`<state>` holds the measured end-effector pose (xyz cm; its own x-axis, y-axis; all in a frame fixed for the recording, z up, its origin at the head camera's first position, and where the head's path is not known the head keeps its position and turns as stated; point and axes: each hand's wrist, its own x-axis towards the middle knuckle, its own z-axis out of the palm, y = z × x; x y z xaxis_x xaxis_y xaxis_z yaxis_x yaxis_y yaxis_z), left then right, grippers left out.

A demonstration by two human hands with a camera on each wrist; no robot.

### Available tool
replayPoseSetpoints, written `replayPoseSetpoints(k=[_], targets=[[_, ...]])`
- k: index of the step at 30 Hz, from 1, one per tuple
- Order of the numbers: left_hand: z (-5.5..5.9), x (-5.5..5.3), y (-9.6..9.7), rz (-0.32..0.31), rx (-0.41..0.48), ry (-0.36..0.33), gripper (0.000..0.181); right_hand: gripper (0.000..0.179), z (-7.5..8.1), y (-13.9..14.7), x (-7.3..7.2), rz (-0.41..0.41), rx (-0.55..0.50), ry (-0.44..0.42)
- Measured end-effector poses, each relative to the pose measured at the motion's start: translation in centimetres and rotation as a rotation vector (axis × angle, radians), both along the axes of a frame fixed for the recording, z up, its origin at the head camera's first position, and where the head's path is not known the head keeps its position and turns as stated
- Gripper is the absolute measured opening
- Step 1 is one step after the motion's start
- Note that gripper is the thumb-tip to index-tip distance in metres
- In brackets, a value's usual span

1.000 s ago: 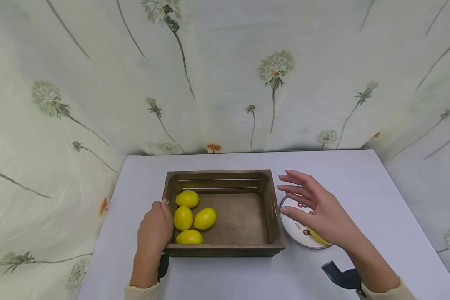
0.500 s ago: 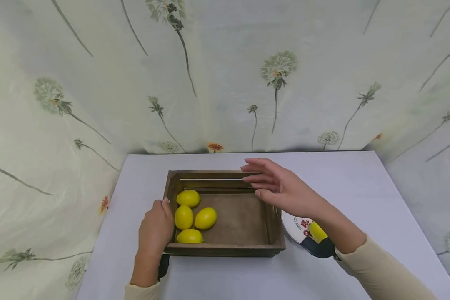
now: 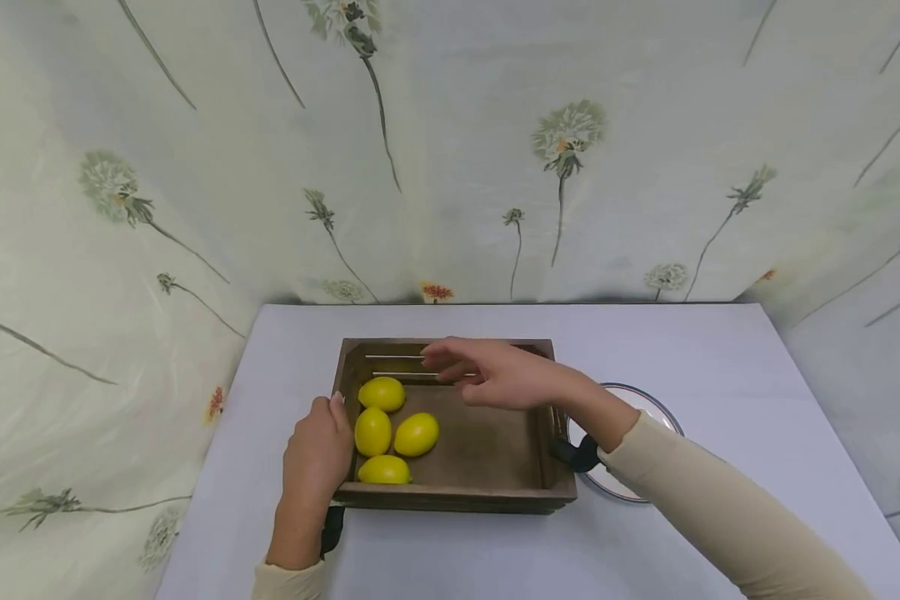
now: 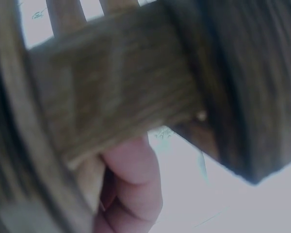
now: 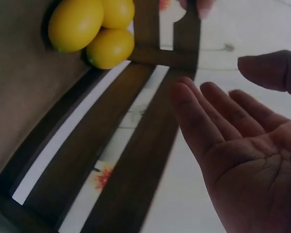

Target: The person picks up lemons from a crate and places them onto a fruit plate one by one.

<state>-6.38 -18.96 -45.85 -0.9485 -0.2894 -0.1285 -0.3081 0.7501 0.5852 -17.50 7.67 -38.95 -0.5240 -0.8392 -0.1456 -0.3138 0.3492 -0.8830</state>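
Note:
A brown wooden crate point(image 3: 457, 493) stands on the table, with several yellow lemons point(image 3: 416, 434) gathered toward its left side. My left hand point(image 3: 317, 446) grips the crate's left wall. The left wrist view shows it close up, with fingers point(image 4: 136, 165) wrapped at a wooden slat point(image 4: 121, 82). Held above the rear part of the crate, my right hand point(image 3: 498, 373) carries nothing. In the right wrist view its fingers point(image 5: 189, 104) are loosely extended, over the slatted wall point(image 5: 150, 145) and apart from the lemons point(image 5: 76, 24).
Right of the crate is a white plate point(image 3: 648, 402) with a dark rim, partly covered by my right forearm. A white table point(image 3: 457, 550) bears everything. Behind it hangs a dandelion-patterned cloth point(image 3: 450, 167).
My right hand has moved left from above the plate to over the crate. The lemon seen earlier on the plate is now hidden behind my forearm. The left hand keeps its hold.

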Motion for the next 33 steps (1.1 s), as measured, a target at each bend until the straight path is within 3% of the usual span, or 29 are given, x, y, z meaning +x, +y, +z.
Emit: replayPoseSetpoints(k=[8, 14, 21, 33], targets=[[-0.3, 0.0, -0.3, 0.017, -0.004, -0.002, 0.047, 0.057, -2.6, -3.0, -1.5, 0.127, 0.137, 0.003], [-0.1, 0.0, -0.2, 0.015, 0.008, 0.003, 0.046, 0.055, -4.7, -4.8, -2.0, 0.156, 0.184, 0.009], [0.0, 0.0, 0.0, 0.01, 0.029, 0.0, 0.045, 0.058, -6.0, -6.3, -1.7, 0.172, 0.331, 0.034], [-0.1, -0.1, -0.1, 0.019, 0.033, 0.001, 0.046, 0.067, -8.1, -7.9, -1.0, 0.152, 0.573, 0.21]])
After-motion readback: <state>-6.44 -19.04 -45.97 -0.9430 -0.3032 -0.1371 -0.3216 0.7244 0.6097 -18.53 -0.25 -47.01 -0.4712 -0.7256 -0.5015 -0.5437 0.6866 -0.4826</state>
